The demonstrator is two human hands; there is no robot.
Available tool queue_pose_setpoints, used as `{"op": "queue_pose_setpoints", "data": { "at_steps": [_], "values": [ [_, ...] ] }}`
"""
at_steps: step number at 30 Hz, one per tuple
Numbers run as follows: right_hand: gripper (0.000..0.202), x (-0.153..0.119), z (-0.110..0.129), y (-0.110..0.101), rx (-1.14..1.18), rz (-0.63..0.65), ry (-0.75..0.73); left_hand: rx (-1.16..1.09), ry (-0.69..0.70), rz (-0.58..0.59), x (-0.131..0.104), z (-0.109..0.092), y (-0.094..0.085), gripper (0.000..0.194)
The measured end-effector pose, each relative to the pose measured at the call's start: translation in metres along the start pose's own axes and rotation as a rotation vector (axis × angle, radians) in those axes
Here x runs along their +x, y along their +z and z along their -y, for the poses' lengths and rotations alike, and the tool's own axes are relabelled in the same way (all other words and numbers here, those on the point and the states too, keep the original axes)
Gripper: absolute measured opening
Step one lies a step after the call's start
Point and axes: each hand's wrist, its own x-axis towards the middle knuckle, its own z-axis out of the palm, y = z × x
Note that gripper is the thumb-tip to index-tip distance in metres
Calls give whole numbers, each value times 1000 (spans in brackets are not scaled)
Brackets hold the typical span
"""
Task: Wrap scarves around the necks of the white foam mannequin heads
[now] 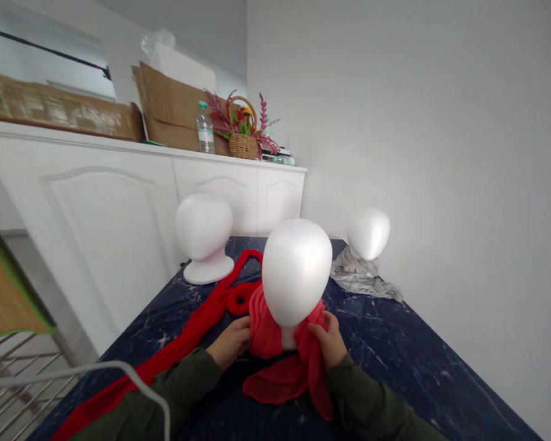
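My left hand (229, 343) and right hand (329, 340) both pinch, fingers closed, the red pleated scarf (282, 361) wrapped around the white foam mannequin head (296, 269) on the dark marbled table (395, 349).

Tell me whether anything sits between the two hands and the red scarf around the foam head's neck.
Nothing visible does. The left hand and the right hand both already touch the red scarf at the neck of the foam head, one on each side.
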Motion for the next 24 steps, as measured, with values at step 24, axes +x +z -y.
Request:
{"op": "queue_pose_setpoints", "data": {
  "at_steps": [24],
  "values": [
    [19, -30, 12, 14, -349, 288, -226, 398, 414, 21, 1, 6, 11, 31]
  ]
}}
